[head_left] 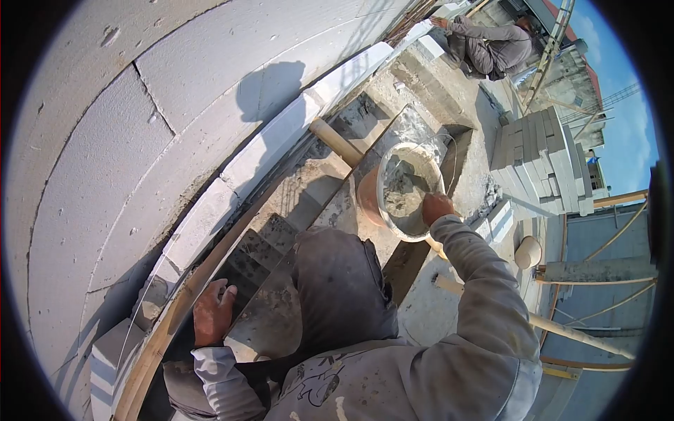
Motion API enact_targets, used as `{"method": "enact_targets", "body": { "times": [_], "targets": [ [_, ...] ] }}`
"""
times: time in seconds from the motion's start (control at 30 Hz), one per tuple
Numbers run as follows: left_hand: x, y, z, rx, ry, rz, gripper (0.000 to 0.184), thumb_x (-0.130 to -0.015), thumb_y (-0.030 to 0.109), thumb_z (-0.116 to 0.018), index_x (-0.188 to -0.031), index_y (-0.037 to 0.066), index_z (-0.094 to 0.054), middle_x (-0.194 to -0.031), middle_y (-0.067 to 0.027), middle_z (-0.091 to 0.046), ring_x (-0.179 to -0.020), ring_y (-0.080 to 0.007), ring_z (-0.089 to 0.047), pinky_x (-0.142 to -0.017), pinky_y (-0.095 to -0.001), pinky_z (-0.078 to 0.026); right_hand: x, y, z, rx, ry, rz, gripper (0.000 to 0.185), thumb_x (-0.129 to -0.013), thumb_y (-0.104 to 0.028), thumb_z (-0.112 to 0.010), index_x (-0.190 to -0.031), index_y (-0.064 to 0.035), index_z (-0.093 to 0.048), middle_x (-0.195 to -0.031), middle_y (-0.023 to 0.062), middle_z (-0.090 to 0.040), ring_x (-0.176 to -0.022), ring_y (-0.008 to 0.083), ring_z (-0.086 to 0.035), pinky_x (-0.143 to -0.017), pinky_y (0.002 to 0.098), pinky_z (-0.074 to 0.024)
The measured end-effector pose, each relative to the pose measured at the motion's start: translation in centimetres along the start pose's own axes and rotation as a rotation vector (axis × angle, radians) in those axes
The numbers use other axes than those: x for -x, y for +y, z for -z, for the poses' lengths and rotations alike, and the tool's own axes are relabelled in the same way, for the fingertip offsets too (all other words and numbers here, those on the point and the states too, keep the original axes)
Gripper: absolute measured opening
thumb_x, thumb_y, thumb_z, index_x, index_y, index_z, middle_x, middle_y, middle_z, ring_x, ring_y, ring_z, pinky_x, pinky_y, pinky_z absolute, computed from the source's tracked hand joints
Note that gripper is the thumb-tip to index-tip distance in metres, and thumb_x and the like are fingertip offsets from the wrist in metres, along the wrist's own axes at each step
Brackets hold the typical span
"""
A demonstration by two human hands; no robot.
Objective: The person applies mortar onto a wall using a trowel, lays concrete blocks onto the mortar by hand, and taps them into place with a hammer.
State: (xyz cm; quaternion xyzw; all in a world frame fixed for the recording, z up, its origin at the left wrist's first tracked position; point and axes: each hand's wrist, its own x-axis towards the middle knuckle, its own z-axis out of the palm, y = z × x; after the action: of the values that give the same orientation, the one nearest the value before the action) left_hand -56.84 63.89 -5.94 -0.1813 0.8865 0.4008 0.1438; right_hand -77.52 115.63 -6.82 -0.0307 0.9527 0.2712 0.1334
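Bucket [368, 195] of grey mix [405, 188], right by the fingers of the right hand [437, 208]. Rim just beside those fingers, touching or a tiny bit apart: cannot tell which. Most of the big round mouth to the left of the right fingers and a bit past them. Pale rim, with a brown-red side on the part far from the fingers. Grey mix lumpy and messy, down inside the bucket, near the same fingers. Thin wire handle [454, 151] bent in a loop, out past the right fingers.

Right fingers closed in a tight curl, like a fist. Fingertips hidden, so cannot tell about a tool inside the grip.

Left hand [214, 312] well apart from the bucket. Bucket far ahead of the left fingers and over to the right. Left fingers loose, open and a little bent, with the thumb a bit to the side. Touching something underneath or just above it: cannot tell. Long wooden board [151, 365] near the left fingers, on their left side. Row of white blocks [270, 151] past that board, up along the big pale wall [105, 210].

Dark trouser leg [340, 288] between the left fingers and the right fingers. Pile of grey slabs [533, 158] to the right of the right fingers and farther off. Another person [495, 49], bent low, far beyond the right fingers.
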Motion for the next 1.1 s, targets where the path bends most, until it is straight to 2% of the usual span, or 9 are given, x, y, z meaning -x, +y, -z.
{"method": "enact_targets", "body": {
  "times": [0.3, 0.47, 0.6, 0.63, 0.67, 0.77, 0.87, 1.0, 1.1],
  "targets": [
    [-1.0, 1.4, -0.7, -0.004, -0.072, -0.062, 0.041, -0.085, 0.032, -0.058, -0.110, 0.000, -0.060, -0.102, -0.0231, -0.063, -0.096, -0.0364, -0.061, -0.084, -0.0407, -0.045, 4.7, -2.4, 3.5, -0.199, 0.106, 0.094, 0.022, -0.077, -0.012, -0.054, -0.095, -0.0014, -0.059, -0.085, 0.0186, -0.062, -0.079, 0.0358, -0.065, -0.071, 0.0459, -0.0513],
    [-1.0, 1.2, -0.4, -0.055, -0.061, -0.019, 0.042, -0.086, 0.034, -0.057, -0.111, 0.001, -0.060, -0.104, -0.0239, -0.062, -0.099, -0.0376, -0.059, -0.086, -0.0409, -0.045, 5.1, -4.5, 6.6, -0.494, -0.248, -0.073, 0.032, -0.077, -0.020, -0.056, -0.102, 0.0011, -0.057, -0.094, 0.0259, -0.062, -0.091, 0.0398, -0.061, -0.081, 0.0453, -0.0490],
    [-0.9, 0.6, -0.4, -0.041, -0.060, -0.026, 0.042, -0.086, 0.035, -0.055, -0.111, 0.001, -0.060, -0.105, -0.0244, -0.062, -0.100, -0.0384, -0.059, -0.087, -0.0410, -0.044, 5.4, -2.4, 4.4, -0.734, -0.296, -0.053, 0.041, -0.079, -0.029, -0.059, -0.108, 0.0007, -0.057, -0.097, 0.0243, -0.063, -0.092, 0.0398, -0.061, -0.082, 0.0458, -0.0467],
    [-0.9, 0.6, -0.5, -0.047, -0.073, -0.029, 0.042, -0.086, 0.035, -0.055, -0.111, 0.001, -0.060, -0.105, -0.0244, -0.062, -0.100, -0.0384, -0.059, -0.087, -0.0410, -0.044, 5.6, -2.0, 3.9, -0.865, -0.325, -0.119, 0.037, -0.081, -0.030, -0.058, -0.100, 0.0017, -0.058, -0.087, 0.0198, -0.065, -0.079, 0.0349, -0.064, -0.069, 0.0432, -0.0489],
    [-1.0, 0.6, -0.6, -0.041, -0.085, -0.030, 0.042, -0.087, 0.035, -0.055, -0.111, 0.000, -0.060, -0.104, -0.0244, -0.062, -0.100, -0.0385, -0.059, -0.087, -0.0408, -0.044, 6.1, -1.6, 3.6, -0.870, -0.330, -0.128, 0.037, -0.081, -0.030, -0.058, -0.100, 0.0017, -0.058, -0.087, 0.0198, -0.065, -0.079, 0.0349, -0.064, -0.069, 0.0432, -0.0489],
    [-1.3, 1.0, -0.7, -0.029, -0.109, -0.035, 0.042, -0.087, 0.034, -0.055, -0.111, 0.000, -0.060, -0.101, -0.0244, -0.063, -0.099, -0.0386, -0.059, -0.086, -0.0403, -0.044, 8.0, -1.7, 7.3, -1.620, -0.462, -0.331, 0.025, -0.085, -0.028, -0.058, -0.084, -0.0036, -0.054, -0.065, 0.0043, -0.050, -0.050, 0.0161, -0.052, -0.045, 0.0305, -0.0420],
    [-1.3, 1.2, -0.7, -0.040, -0.095, -0.029, 0.041, -0.087, 0.033, -0.055, -0.110, -0.001, -0.060, -0.100, -0.0246, -0.063, -0.098, -0.0385, -0.059, -0.086, -0.0400, -0.044, 8.2, -1.5, 5.4, -1.824, -0.459, -0.444, 0.024, -0.085, -0.027, -0.059, -0.082, -0.0039, -0.054, -0.065, 0.0045, -0.050, -0.048, 0.0167, -0.051, -0.044, 0.0317, -0.0423],
    [-1.3, 1.1, -0.5, -0.052, -0.079, -0.025, 0.040, -0.087, 0.032, -0.056, -0.110, -0.001, -0.060, -0.099, -0.0249, -0.063, -0.098, -0.0381, -0.060, -0.086, -0.0399, -0.044, 8.8, -1.6, 3.7, -1.835, -0.380, -0.470, 0.026, -0.084, -0.028, -0.060, -0.087, -0.0019, -0.056, -0.065, 0.0045, -0.051, -0.047, 0.0159, -0.050, -0.042, 0.0317, -0.0422],
    [-1.4, 0.9, -0.6, -0.046, -0.065, -0.030, 0.041, -0.087, 0.032, -0.056, -0.110, -0.001, -0.060, -0.100, -0.0250, -0.063, -0.098, -0.0379, -0.060, -0.086, -0.0396, -0.044, 8.2, -0.8, 1.7, -1.422, -0.450, -0.484, 0.033, -0.081, -0.029, -0.065, -0.097, -0.0007, -0.059, -0.066, 0.0057, -0.053, -0.045, 0.0165, -0.051, -0.040, 0.0311, -0.0414]
  ]
}}
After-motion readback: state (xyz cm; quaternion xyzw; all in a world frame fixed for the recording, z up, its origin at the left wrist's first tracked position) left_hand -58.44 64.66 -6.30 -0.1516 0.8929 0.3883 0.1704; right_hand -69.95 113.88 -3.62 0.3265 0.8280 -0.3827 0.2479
